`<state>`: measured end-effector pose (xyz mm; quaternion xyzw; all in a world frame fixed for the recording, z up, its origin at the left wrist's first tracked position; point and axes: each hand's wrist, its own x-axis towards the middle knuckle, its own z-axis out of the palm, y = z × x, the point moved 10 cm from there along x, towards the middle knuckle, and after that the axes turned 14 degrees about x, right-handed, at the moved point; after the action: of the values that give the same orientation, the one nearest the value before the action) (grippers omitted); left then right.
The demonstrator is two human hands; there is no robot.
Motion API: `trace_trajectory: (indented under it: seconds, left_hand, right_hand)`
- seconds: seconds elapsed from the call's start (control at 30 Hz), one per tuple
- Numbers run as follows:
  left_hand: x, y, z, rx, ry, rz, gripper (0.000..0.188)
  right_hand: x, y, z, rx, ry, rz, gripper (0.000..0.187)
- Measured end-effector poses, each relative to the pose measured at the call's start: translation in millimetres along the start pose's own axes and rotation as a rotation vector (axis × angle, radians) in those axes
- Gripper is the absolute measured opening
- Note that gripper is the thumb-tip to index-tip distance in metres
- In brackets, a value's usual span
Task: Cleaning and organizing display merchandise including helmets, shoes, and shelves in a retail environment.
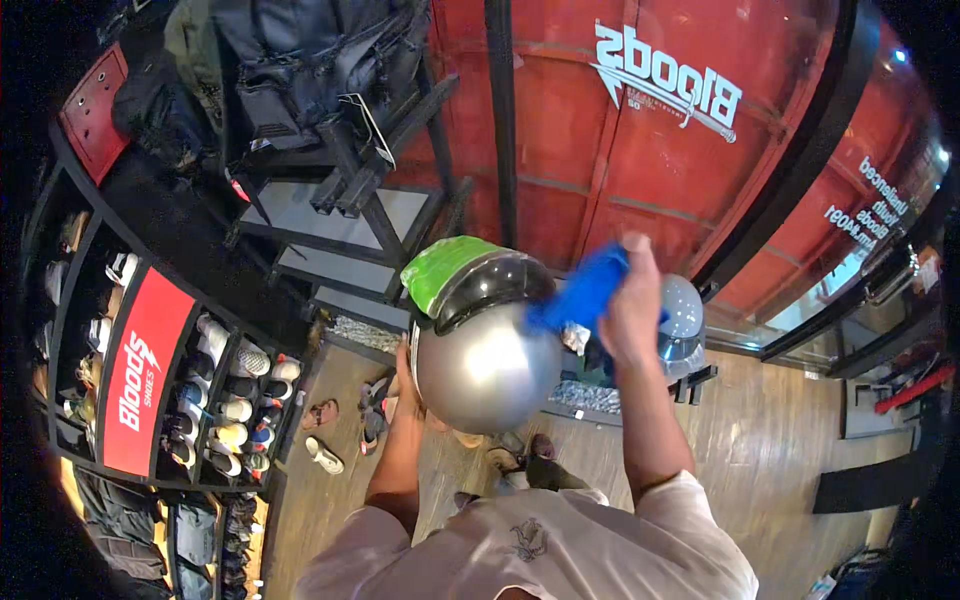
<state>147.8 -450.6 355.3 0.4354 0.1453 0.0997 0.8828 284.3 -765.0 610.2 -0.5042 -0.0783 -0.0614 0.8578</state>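
Observation:
A glossy silver helmet [488, 372] is in front of me, its rounded shell facing up. At its left edge, my left hand [408, 372] is closed on the rim, its fingers partly hidden. My right hand [632, 305], a little blurred, grips a blue cloth [588, 288] to the right of the helmet. The cloth's lower end reaches the helmet's upper right side; I cannot tell whether it touches. Just beyond the silver shell sits a dark, shiny curved piece [497, 287], like a visor, with a bright green covering [452, 268] on its left.
A grey helmet [682, 308] sits right of my right hand. Black backpacks [310, 70] hang at the upper left above a black rack [370, 215]. Shoe shelves [235, 400] line the left side. Loose sandals [322, 455] lie on the wooden floor. Glass panels [600, 130] stand ahead.

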Motion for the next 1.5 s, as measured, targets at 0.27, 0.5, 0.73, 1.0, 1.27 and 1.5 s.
trace_trajectory:
  seconds: [0.27, 0.5, 0.73, 1.0, 1.27, 1.5]
  left_hand:
    - [-93, 49, 10, 0.161, 0.167, -0.064, 0.062]
    - [-140, 59, -61, 0.050, 0.272, 0.013, 0.055]
    - [-162, 71, -87, 0.071, 0.278, 0.032, 0.051]
    - [-197, 94, -112, 0.155, 0.325, 0.114, 0.044]
    - [-213, 85, -136, 0.119, 0.421, 0.136, 0.042]
    - [-222, 106, -124, 0.080, 0.341, 0.145, 0.044]
  right_hand:
    - [-88, 3, 118, -0.537, -0.911, -0.220, 0.050]
    - [-165, -18, 138, -0.590, -0.847, -0.562, 0.029]
    - [-188, -1, 167, -0.479, -0.996, -0.473, 0.019]
    - [-244, 13, 213, -0.500, -1.190, -0.553, 0.014]
    - [-256, 29, 215, -0.469, -0.992, -0.631, 0.015]
    - [-212, 52, 182, -0.222, -0.916, -0.405, 0.015]
